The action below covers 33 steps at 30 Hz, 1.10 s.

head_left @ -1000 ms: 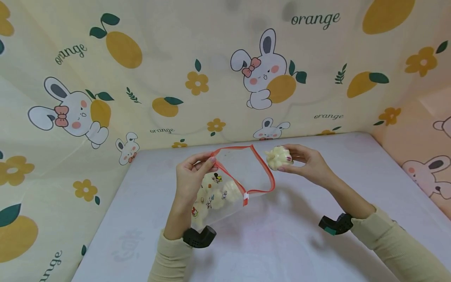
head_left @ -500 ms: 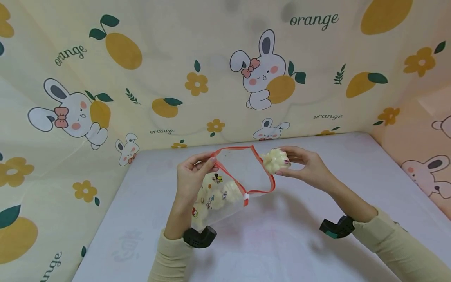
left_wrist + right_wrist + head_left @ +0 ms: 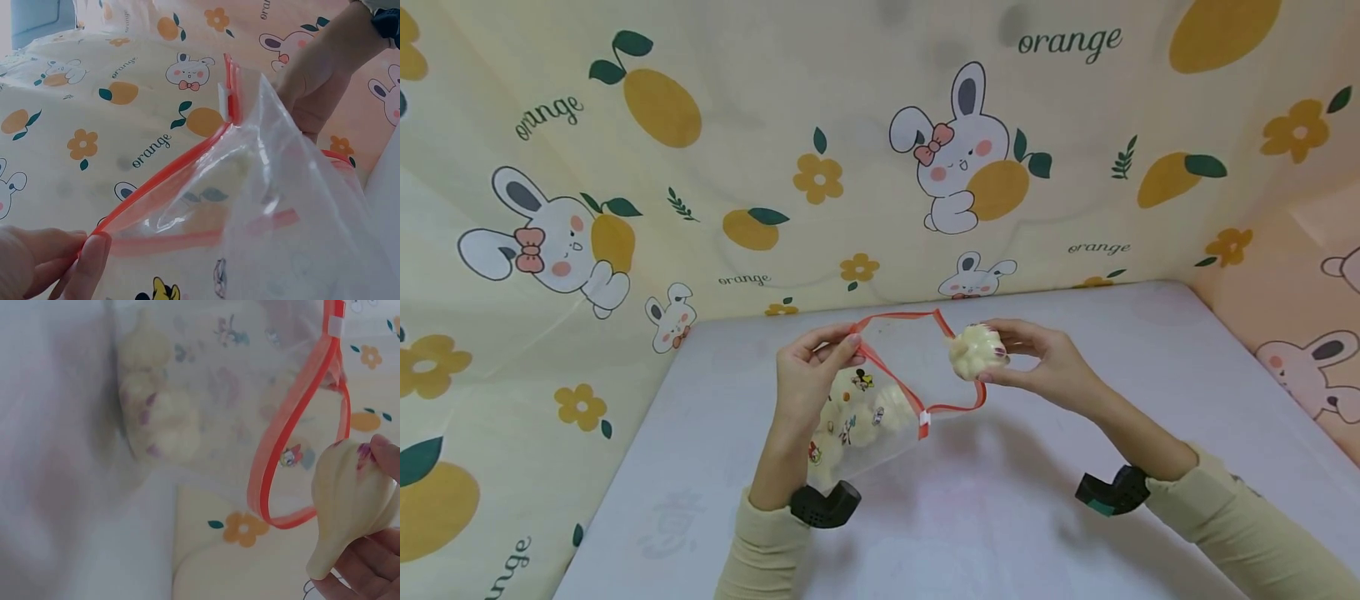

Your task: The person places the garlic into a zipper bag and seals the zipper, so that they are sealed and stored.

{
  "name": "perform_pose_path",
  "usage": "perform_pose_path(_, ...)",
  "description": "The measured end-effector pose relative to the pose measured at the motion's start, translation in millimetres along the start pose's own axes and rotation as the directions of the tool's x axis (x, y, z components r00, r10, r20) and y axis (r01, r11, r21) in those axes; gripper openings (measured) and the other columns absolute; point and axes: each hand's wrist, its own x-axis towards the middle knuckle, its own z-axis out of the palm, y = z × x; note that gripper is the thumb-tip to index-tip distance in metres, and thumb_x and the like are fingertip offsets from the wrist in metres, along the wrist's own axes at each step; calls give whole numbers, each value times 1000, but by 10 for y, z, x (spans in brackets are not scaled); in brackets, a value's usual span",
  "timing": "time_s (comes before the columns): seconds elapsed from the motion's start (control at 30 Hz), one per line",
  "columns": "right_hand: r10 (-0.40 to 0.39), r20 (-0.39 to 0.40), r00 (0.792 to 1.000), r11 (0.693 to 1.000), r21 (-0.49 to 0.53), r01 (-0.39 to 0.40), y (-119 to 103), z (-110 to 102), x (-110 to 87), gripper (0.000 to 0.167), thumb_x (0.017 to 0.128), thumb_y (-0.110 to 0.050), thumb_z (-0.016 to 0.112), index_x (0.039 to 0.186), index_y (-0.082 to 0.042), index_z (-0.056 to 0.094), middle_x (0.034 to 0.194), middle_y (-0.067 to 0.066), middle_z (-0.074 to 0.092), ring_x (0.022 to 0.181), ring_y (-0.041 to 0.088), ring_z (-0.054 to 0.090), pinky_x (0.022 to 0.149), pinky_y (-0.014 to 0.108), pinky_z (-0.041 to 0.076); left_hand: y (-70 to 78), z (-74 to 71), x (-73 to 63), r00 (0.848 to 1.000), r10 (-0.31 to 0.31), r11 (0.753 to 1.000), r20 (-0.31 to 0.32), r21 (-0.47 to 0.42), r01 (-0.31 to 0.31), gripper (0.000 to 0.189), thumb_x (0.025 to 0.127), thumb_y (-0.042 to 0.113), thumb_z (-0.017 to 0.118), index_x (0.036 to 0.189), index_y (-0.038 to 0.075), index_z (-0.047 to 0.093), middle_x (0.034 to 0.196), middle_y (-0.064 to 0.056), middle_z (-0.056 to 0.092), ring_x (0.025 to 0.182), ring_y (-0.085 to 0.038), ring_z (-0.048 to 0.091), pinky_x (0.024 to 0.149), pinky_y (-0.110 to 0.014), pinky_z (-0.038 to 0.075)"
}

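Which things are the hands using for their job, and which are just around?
For the job:
Clear bag, its red edge pinched by the left hand
Garlic bulb, held in the right hand
More garlic, inside the bag

Just around:
Pale table
Bunny-and-orange cloth
Black wrist gadgets

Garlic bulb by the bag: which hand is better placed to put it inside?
Probably the right hand: it holds the garlic bulb by the open mouth of the zip bag, while the left hand pinches the red rim.
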Motion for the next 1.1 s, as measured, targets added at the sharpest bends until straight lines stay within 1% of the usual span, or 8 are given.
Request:
perform_pose_path(0.23,-19,3,1000,1000,1,19,-36,33,-11,58,77,-15,81,129,-7,59,123,13,67,94,-14,57,83,11,53,-9,4,4,1000,-3,1000,4,3,3,28,89,-5,61,113,-19,59,77,10,71,64,-5,68,69,-21,62)
perform_pose_path(0.37,-43,8,999,999,11,43,-42,64,1,56,76,-14,82,127,-7,60,120,13,68,93,-11,60,81,13,55,-5,8,1,1000,1,1000,4,1,-1,27,89,-6,61,113,-18,59,78,10,71,64,-4,68,70,-19,61)
perform_pose_path(0.67,-38,62,997,999,14,37,-77,177,10,56,76,-17,82,127,-7,60,117,12,70,95,5,66,80,18,58,-12,11,7,1000,0,1000,0,6,0,27,89,-6,61,112,-18,60,78,10,71,64,-4,68,70,-19,61)
perform_pose_path(0.8,-56,86,995,998,28,54,-66,234,30,55,76,-18,82,126,-7,61,115,11,71,95,4,65,82,20,58,-17,8,8,1000,-3,1000,1,11,3,27,89,-6,61,113,-18,59,78,10,71,64,-4,69,71,-20,61)
perform_pose_path(0.87,-58,101,993,998,31,55,-66,265,41,56,76,-18,82,127,-6,60,116,11,70,96,5,65,83,21,58,-16,9,7,1000,-3,1000,1,15,3,26,89,-6,61,112,-17,60,79,10,72,64,-4,69,71,-19,61)
perform_pose_path(1.0,-52,127,991,998,38,48,-81,327,64,57,77,-18,81,128,-3,59,118,11,70,99,16,67,84,23,59,-14,9,4,1000,-5,1000,-3,21,5,26,89,-6,61,112,-16,61,80,10,72,64,-4,69,71,-19,61)
perform_pose_path(1.1,-40,153,987,998,48,34,-97,366,76,56,81,-19,78,130,-1,57,120,13,69,102,23,67,86,25,59,-18,8,4,1000,-4,1000,-7,21,4,26,89,-5,61,112,-17,60,80,10,72,64,-4,68,71,-19,61)
